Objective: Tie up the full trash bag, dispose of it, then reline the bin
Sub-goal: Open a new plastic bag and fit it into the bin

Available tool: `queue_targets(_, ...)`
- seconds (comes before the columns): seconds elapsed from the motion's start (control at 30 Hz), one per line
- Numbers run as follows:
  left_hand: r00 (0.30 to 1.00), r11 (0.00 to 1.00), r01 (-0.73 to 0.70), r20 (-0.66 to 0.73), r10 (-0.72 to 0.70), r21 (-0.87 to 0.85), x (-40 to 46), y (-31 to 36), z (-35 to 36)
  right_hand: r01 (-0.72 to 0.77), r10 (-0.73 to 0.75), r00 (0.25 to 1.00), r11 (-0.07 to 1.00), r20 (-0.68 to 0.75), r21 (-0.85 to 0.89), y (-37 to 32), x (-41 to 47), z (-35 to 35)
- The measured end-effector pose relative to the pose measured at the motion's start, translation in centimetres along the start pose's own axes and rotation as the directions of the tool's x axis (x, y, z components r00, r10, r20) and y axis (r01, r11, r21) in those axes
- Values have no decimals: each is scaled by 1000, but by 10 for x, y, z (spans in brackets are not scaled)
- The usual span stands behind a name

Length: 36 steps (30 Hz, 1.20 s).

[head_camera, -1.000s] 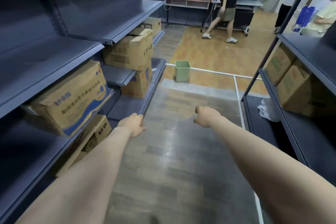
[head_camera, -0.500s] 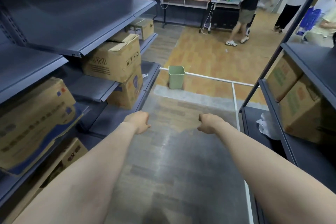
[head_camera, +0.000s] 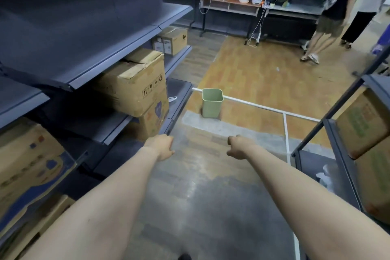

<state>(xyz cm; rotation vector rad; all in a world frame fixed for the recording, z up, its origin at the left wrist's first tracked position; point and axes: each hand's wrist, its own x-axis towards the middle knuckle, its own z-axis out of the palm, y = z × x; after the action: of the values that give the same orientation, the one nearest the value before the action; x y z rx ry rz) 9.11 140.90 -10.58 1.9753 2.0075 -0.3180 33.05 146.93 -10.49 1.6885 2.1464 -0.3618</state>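
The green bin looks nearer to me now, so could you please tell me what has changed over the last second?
The wearer has walked forward down the aisle: the green bin looms larger and the boxes on the left shelves have slid past. A bystander at the back has moved right. Left hand and right hand stay out front in fists, holding nothing; the bin stays unlined.

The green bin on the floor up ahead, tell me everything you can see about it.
The green bin is a small, pale green wastebasket, apparently plastic, with a squarish mouth, rounded corners and a rolled rim. It tapers slightly toward the base and stands upright on the floor, just past the end of the left shelving, beside a white line on the floor that seems to pass behind it. No liner shows over the rim, and the visible inside looks empty. Nothing touches it; both hands are well short of it.
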Motion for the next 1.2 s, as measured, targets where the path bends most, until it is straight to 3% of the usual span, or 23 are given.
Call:
queue_targets(0.27, 999, 999, -33, -15, 33, 10, 113, 12, -45, 8, -7, 1000, 999, 19, -32, 35, 100, -46)
queue_targets(0.77, 999, 998, 40, 4, -40, -43, 315, 59, -111, 21, -13, 996, 996, 88, -87, 155, 302, -136)
queue_targets(1.2, 982, 987, 156, 117, -151, -31, 483, 5, -150, 146, -142, 988, 987, 62, -62, 134, 486, -224)
